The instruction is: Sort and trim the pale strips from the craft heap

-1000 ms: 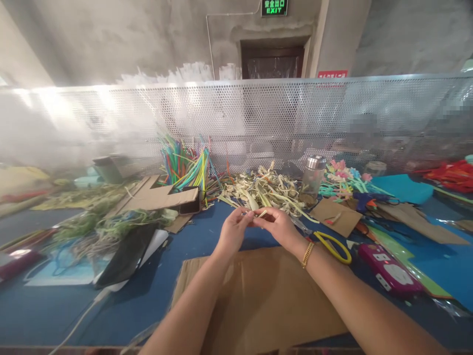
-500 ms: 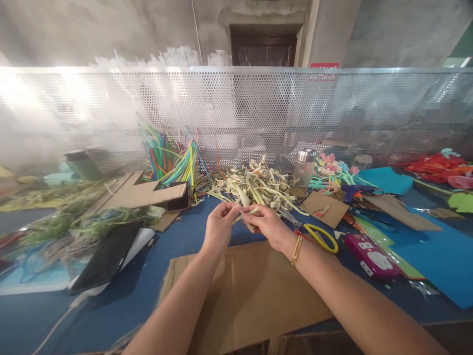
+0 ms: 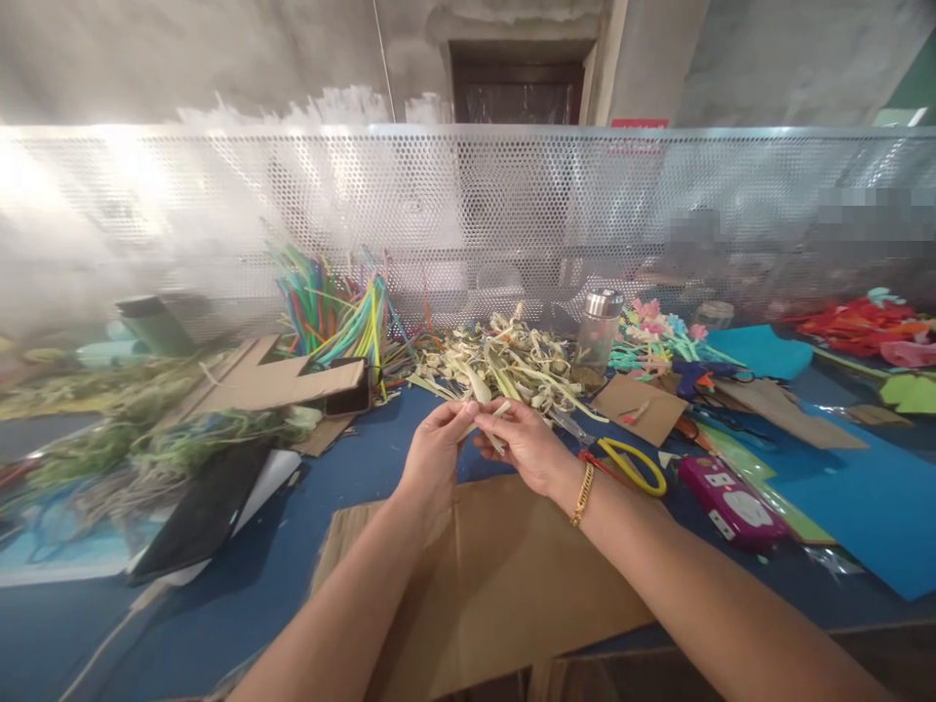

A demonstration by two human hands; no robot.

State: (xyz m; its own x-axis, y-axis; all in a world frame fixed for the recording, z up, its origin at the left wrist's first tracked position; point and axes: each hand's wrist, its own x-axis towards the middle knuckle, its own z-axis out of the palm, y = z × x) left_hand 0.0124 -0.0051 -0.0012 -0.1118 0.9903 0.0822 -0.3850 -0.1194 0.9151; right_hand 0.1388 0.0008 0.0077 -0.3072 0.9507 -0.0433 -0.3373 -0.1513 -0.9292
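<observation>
My left hand [image 3: 431, 456] and my right hand [image 3: 531, 450] meet above the back edge of a brown cardboard sheet [image 3: 504, 575]. Between their pinched fingertips is a pale strip of dried husk [image 3: 497, 443], its short ends poking out below my right fingers. The fingers cover most of the strip. Just beyond my hands spreads a tangled heap of pale dried husk strips [image 3: 512, 363]. Scissors with yellow handles [image 3: 656, 488] lie right of my right hand, beside the wrist with the gold bracelet.
A glass jar [image 3: 598, 341] stands behind the heap. Colourful pipe cleaners [image 3: 322, 302] and cut cardboard [image 3: 292, 385] lie left of it. On the right are a purple case [image 3: 731, 502], blue sheets [image 3: 863, 497] and a glue gun [image 3: 698, 378]. A perforated metal screen [image 3: 409, 195] closes the back.
My hands have stayed nearly in place, with the fingertips closer together. My right fingers have curled and turned a little, and the strip's ends now point downward. The view shifted slightly.
</observation>
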